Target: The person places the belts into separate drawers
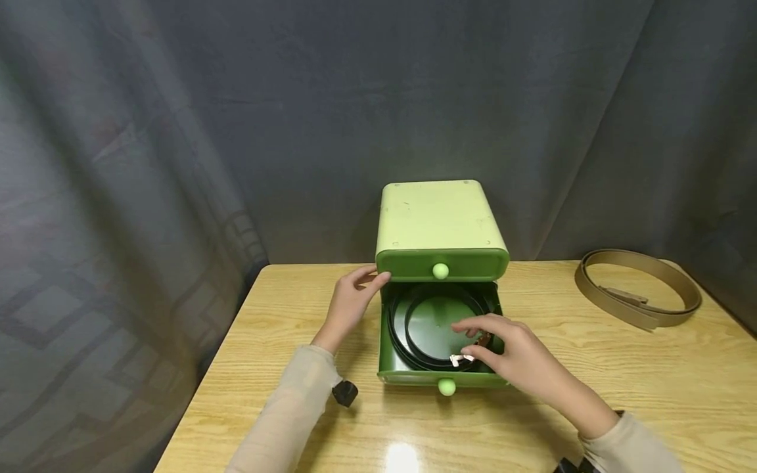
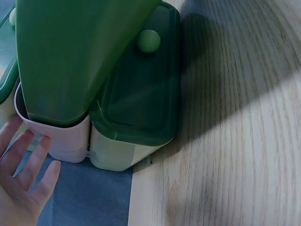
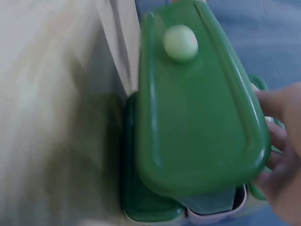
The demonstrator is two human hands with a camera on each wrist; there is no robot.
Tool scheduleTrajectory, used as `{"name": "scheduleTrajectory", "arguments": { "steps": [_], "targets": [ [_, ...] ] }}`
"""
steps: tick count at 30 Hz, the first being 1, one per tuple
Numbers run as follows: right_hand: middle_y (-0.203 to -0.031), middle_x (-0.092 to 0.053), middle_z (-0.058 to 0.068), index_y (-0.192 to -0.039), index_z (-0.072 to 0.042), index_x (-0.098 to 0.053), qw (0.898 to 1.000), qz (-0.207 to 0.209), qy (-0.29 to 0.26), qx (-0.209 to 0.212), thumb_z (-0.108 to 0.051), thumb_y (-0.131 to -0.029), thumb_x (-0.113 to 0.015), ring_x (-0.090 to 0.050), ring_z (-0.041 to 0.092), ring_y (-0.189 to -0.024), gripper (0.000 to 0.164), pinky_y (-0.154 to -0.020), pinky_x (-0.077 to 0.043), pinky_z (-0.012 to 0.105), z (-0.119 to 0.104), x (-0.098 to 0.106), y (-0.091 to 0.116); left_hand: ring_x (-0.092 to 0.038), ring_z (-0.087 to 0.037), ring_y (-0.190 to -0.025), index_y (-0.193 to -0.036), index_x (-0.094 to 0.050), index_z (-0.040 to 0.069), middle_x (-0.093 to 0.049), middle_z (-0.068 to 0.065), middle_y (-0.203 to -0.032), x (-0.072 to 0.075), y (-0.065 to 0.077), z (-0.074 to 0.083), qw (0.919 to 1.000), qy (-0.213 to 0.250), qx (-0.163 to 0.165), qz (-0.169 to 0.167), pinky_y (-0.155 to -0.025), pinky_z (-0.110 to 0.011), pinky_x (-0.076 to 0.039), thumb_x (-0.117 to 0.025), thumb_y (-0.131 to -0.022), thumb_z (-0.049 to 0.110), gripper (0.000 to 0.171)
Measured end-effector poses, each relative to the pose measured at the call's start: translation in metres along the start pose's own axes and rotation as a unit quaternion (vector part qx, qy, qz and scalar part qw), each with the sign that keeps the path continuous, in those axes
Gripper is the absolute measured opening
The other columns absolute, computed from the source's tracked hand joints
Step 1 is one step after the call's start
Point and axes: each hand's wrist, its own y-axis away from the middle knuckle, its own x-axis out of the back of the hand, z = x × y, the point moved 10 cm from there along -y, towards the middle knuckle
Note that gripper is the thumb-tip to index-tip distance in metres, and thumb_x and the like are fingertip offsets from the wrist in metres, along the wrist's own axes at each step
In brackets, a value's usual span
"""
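Note:
A small stacked drawer cabinet (image 1: pixel 440 217) with a pale yellow-green top and green fronts stands on the table. One drawer (image 1: pixel 446 379) below the top one is pulled out. Inside it lies a coiled black belt (image 1: pixel 408 341) with a silver buckle (image 1: pixel 455 360) near the front right. My left hand (image 1: pixel 350 303) touches the cabinet's left side, fingers spread; in the left wrist view they rest against the pink casing (image 2: pixel 66 143). My right hand (image 1: pixel 511 348) hovers over the drawer's right side, thumb and fingers apart beside the buckle. A brown bit shows between its fingers, partly hidden.
A brown belt (image 1: pixel 639 312) lies coiled on the table at the far right. The top drawer front (image 1: pixel 408 265) is closed, with a round pale green knob (image 1: pixel 440 271). Dark grey curtain (image 1: pixel 331 131) hangs behind the wooden table (image 1: pixel 272 309).

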Motion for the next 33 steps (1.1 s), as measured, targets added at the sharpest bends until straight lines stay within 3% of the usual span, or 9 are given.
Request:
{"name": "scheduleTrajectory", "arguments": {
  "steps": [5,12,16,19,22,25,30,33],
  "targets": [
    [-0.104,-0.071,-0.006,-0.113,-0.015,-0.073,0.996,0.083,0.023,0.03,0.004,-0.074,-0.083,-0.065,0.01,-0.091,0.045,-0.086,-0.046,0.013,-0.02,0.006,0.013,-0.065,-0.025,-0.107,-0.128,-0.067,0.009,-0.068,-0.009,-0.119,0.001,0.0,0.0,1.0,0.003,-0.001,0.001,-0.092,-0.044,-0.051,-0.072,-0.091,0.042,0.05],
    [-0.109,-0.071,-0.005,-0.113,-0.016,-0.073,0.991,0.121,0.031,0.051,0.0,-0.073,-0.084,-0.064,0.01,-0.102,0.045,-0.096,-0.042,0.013,-0.038,0.008,0.027,-0.064,-0.022,-0.106,-0.127,-0.067,0.011,-0.069,-0.007,-0.118,0.003,0.0,0.0,1.0,-0.002,0.001,0.004,-0.091,-0.043,-0.051,-0.071,-0.091,0.045,0.05],
    [-0.107,-0.071,-0.004,-0.11,-0.013,-0.073,0.988,0.145,0.016,0.04,-0.009,-0.079,-0.083,-0.063,0.009,-0.103,0.033,-0.097,-0.042,0.014,-0.043,0.01,0.037,-0.064,-0.022,-0.107,-0.128,-0.067,0.011,-0.068,-0.007,-0.12,0.002,0.0,0.0,1.0,-0.005,-0.001,0.001,-0.091,-0.043,-0.051,-0.071,-0.091,0.045,0.051],
    [-0.103,-0.072,-0.001,-0.108,-0.01,-0.074,0.983,0.175,-0.005,0.06,-0.022,-0.089,-0.076,-0.064,0.009,-0.097,0.022,-0.093,-0.045,0.013,-0.05,0.009,0.045,-0.064,-0.022,-0.107,-0.128,-0.067,0.011,-0.068,-0.007,-0.12,0.001,0.001,0.001,1.0,-0.006,-0.001,0.0,-0.091,-0.043,-0.051,-0.071,-0.091,0.045,0.05],
    [-0.098,-0.072,0.002,-0.105,-0.008,-0.073,0.975,0.203,-0.02,0.088,-0.033,-0.095,-0.066,-0.065,0.01,-0.089,0.028,-0.087,-0.048,0.013,-0.055,0.006,0.053,-0.064,-0.022,-0.107,-0.128,-0.067,0.011,-0.068,-0.007,-0.12,0.001,0.002,0.002,1.0,-0.004,0.002,0.001,-0.091,-0.043,-0.051,-0.07,-0.091,0.045,0.05],
    [-0.094,-0.071,0.002,-0.104,-0.007,-0.073,0.972,0.214,-0.027,0.097,-0.036,-0.096,-0.064,-0.065,0.01,-0.083,0.031,-0.083,-0.049,0.013,-0.055,0.0,0.059,-0.064,-0.02,-0.106,-0.126,-0.068,0.013,-0.068,-0.005,-0.119,0.0,0.002,0.003,1.0,0.0,0.005,0.003,-0.091,-0.043,-0.052,-0.07,-0.091,0.045,0.048],
    [-0.095,-0.071,0.001,-0.105,-0.009,-0.073,0.978,0.197,-0.036,0.062,-0.022,-0.089,-0.075,-0.065,0.009,-0.082,0.021,-0.083,-0.048,0.013,-0.049,-0.01,0.064,-0.064,-0.019,-0.107,-0.127,-0.068,0.014,-0.067,-0.004,-0.122,0.0,0.004,0.003,0.9999,0.003,0.014,0.006,-0.09,-0.043,-0.052,-0.07,-0.091,0.047,0.048],
    [-0.096,-0.072,-0.002,-0.105,-0.011,-0.073,0.982,0.183,-0.036,0.033,-0.004,-0.078,-0.083,-0.065,0.008,-0.083,0.03,-0.083,-0.048,0.013,-0.045,-0.015,0.066,-0.064,-0.02,-0.108,-0.128,-0.067,0.013,-0.065,-0.005,-0.125,0.0,0.004,0.002,0.9998,0.004,0.019,0.01,-0.09,-0.044,-0.052,-0.07,-0.091,0.047,0.051]
  ]
}}
